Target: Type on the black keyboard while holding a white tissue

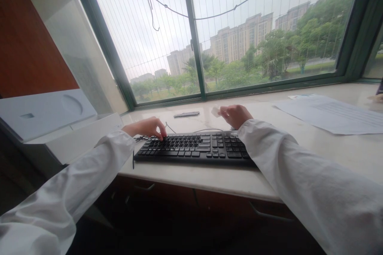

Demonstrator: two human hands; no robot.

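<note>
A black keyboard (194, 149) lies on the pale stone counter (329, 155) under a wide window. My left hand (146, 127) rests on the keyboard's far left corner, fingers curled down onto the keys. Just beyond the keyboard's right end hovers my right hand (235, 114), pinching a small crumpled white wipe (215, 111) between its fingertips. Both arms wear white sleeves. A thin cable (173, 129) runs from behind the keyboard.
A white box with a moulded lid (44, 121) stands at the left. A small dark flat device (186, 114) lies near the window sill. Printed paper sheets (332, 115) lie at the right, with another person's fingertips (376, 97) at the far right edge. Dark drawers (209, 203) sit below.
</note>
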